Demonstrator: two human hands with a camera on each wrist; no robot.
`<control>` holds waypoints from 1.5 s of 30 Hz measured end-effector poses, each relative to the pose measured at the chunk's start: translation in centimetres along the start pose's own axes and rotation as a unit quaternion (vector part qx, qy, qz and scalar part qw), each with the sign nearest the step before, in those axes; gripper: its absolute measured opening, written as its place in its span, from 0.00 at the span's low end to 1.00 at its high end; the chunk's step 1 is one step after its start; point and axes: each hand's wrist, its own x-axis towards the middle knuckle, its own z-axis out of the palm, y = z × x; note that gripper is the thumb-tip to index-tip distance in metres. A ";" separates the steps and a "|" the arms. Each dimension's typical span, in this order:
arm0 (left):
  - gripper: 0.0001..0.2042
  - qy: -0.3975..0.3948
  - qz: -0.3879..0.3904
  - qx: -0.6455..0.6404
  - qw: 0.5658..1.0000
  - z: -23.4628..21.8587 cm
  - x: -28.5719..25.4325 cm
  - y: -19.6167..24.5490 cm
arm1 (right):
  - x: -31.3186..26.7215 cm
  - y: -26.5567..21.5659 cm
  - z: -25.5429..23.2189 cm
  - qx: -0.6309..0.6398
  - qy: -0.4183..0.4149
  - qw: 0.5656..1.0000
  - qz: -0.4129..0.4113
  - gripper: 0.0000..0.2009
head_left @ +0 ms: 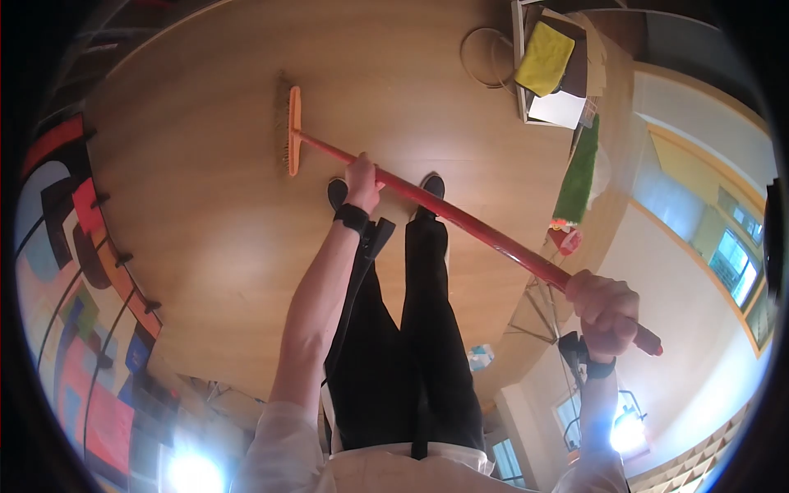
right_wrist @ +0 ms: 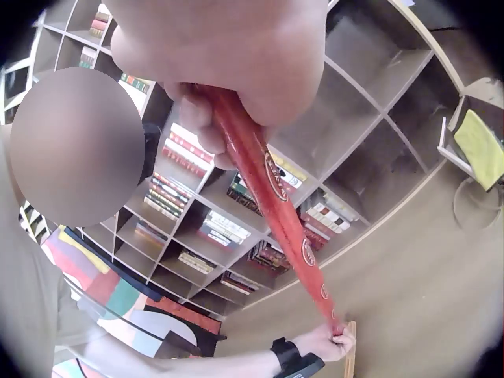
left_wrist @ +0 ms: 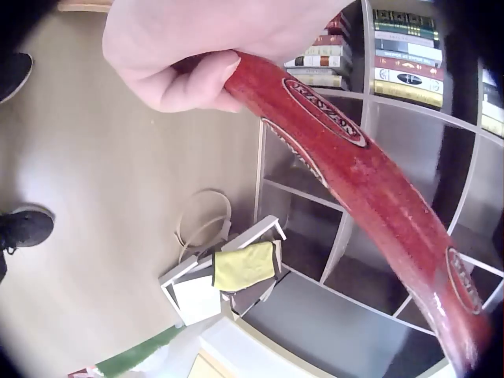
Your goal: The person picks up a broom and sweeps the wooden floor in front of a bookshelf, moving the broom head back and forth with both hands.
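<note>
A broom with an orange head (head_left: 294,135) and a long red handle (head_left: 477,230) runs slantwise across the head view, its bristles against the wooden floor. My left hand (head_left: 362,182) grips the handle low down, not far from the broom head. Near the handle's top end, my right hand (head_left: 604,311) has its fingers wrapped round it, and the tip sticks out past the fist. The left wrist view shows the left hand (left_wrist: 213,47) curled on the red handle (left_wrist: 346,157). Close up in the right wrist view, the right hand (right_wrist: 228,63) holds it too.
At the back right stands a box (head_left: 521,66) with a yellow cloth (head_left: 546,57), beside a hoop (head_left: 464,57). A green strip (head_left: 579,172) lies along the right side. Colourful panels (head_left: 90,329) line the left. Shelves of books (right_wrist: 220,228) rise behind. My shoes (head_left: 433,184) stand near the handle.
</note>
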 end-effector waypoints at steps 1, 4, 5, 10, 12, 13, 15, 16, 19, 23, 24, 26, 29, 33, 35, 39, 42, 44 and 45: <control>0.11 -0.011 -0.001 -0.011 1.000 1.4 0.2 -1.1 | -0.1 -0.4 -1.6 -0.001 0.008 1.000 -0.002 0.17; 0.11 -0.045 0.021 0.006 0.999 6.1 0.4 -4.8 | -0.3 -2.3 -6.3 -0.009 0.016 1.000 0.001 0.13; 0.11 -0.045 0.013 -0.006 0.999 8.1 0.2 -6.1 | -0.5 -3.0 -8.0 -0.024 0.022 0.999 -0.003 0.14; 0.10 -0.026 -0.001 0.047 0.999 17.6 -0.7 -11.8 | -1.2 -6.3 -16.5 -0.056 -0.007 0.998 -0.040 0.20; 0.11 -0.018 -0.010 0.056 0.998 21.4 -2.2 -13.3 | -1.7 -7.7 -19.9 -0.063 -0.021 0.997 -0.040 0.19; 0.11 -0.013 -0.013 0.076 0.997 22.8 -2.4 -14.3 | -2.1 -8.3 -21.1 -0.073 -0.011 0.997 -0.037 0.18; 0.10 -0.027 -0.036 0.062 0.997 25.2 -2.9 -15.7 | -2.8 -9.5 -23.2 -0.084 -0.007 0.996 -0.033 0.16; 0.10 -0.040 -0.045 0.056 0.997 25.8 -3.0 -16.5 | -3.2 -9.8 -24.2 -0.083 -0.005 0.996 -0.037 0.16; 0.10 -0.036 -0.059 0.078 0.995 27.5 -3.5 -18.1 | -4.6 -10.6 -26.2 -0.085 -0.005 0.996 -0.037 0.17; 0.12 -0.025 -0.029 0.114 0.993 27.7 -5.7 -17.7 | -7.0 -11.5 -26.7 -0.057 0.065 0.996 -0.035 0.20; 0.12 -0.028 -0.024 0.119 0.992 27.8 -6.9 -17.0 | -7.9 -11.9 -26.3 -0.045 0.102 0.993 -0.032 0.21; 0.08 -0.054 -0.011 0.128 0.990 27.5 -8.9 -15.4 | -10.3 -12.6 -24.8 -0.056 0.106 0.993 -0.025 0.20; 0.07 -0.049 0.058 0.178 0.981 26.9 -9.4 -13.8 | -14.5 -11.4 -20.3 -0.091 0.137 0.986 0.019 0.18; 0.07 -0.017 0.183 0.256 0.949 24.3 -4.8 -13.3 | -18.3 -7.2 -13.7 -0.264 0.001 0.963 0.063 0.11; 0.08 -0.004 0.248 0.328 0.912 22.4 -1.1 -13.1 | -17.6 -5.0 -10.4 -0.356 -0.132 0.923 0.059 0.11; 0.18 -0.040 0.191 0.438 0.877 18.1 -1.0 -9.2 | -17.3 1.1 -3.9 -0.398 -0.150 0.904 0.052 0.12; 0.19 -0.071 0.175 0.483 0.855 15.3 0.7 -8.9 | -19.0 3.8 -0.6 -0.432 -0.138 0.889 0.064 0.09; 0.20 -0.055 0.202 0.536 0.818 14.2 1.3 -8.5 | -20.7 4.8 1.4 -0.444 -0.105 0.887 0.068 0.07; 0.20 -0.057 0.204 0.536 0.817 13.6 2.0 -8.5 | -21.5 5.1 2.3 -0.447 -0.084 0.888 0.072 0.05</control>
